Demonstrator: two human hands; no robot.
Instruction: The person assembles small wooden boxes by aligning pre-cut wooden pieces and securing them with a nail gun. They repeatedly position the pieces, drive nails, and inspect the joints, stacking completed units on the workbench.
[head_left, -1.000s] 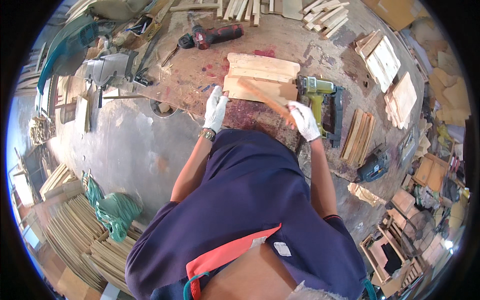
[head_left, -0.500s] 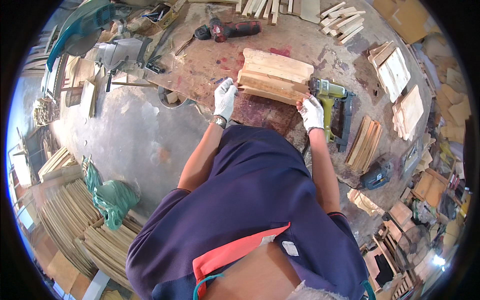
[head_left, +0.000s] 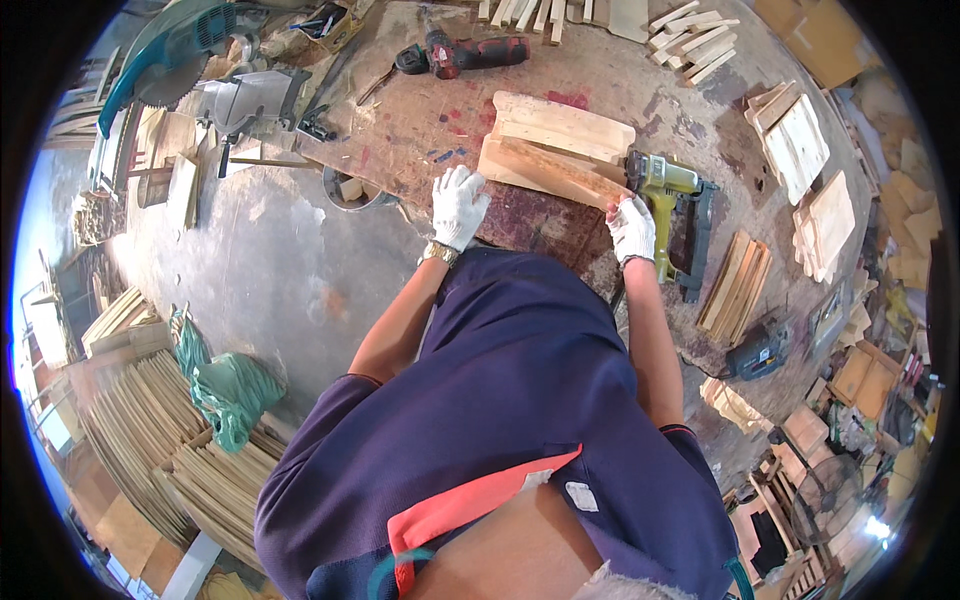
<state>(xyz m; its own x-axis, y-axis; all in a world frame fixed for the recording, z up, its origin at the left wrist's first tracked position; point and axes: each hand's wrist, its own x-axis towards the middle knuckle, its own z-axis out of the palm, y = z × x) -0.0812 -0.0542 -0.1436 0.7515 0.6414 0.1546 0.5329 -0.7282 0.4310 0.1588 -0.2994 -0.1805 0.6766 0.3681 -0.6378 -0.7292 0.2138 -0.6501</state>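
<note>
A pale wooden board [head_left: 570, 128] with shaped ends lies on the worktable in front of me. Across its near half runs a narrow wooden slat [head_left: 560, 168], set at a slant to the board. My right hand [head_left: 632, 230], in a white glove with bare fingertips showing, pinches the slat's right end. My left hand [head_left: 459, 208], also gloved, is off the wood at its left end; its fingers are loosely apart with nothing in them. Right beside my right hand lies a green and black nail gun [head_left: 668, 190].
A red and black cordless drill [head_left: 480, 55] lies beyond the board. Stacked slats [head_left: 735, 285] and shaped boards [head_left: 795, 150] sit to the right, near a dark power tool [head_left: 757, 350]. A mitre saw [head_left: 165, 75] stands far left; loose sticks [head_left: 695, 45] lie at the back.
My left hand has let go of the slat's left end and opened. The slat has turned, its right end swinging toward me in my right hand.
</note>
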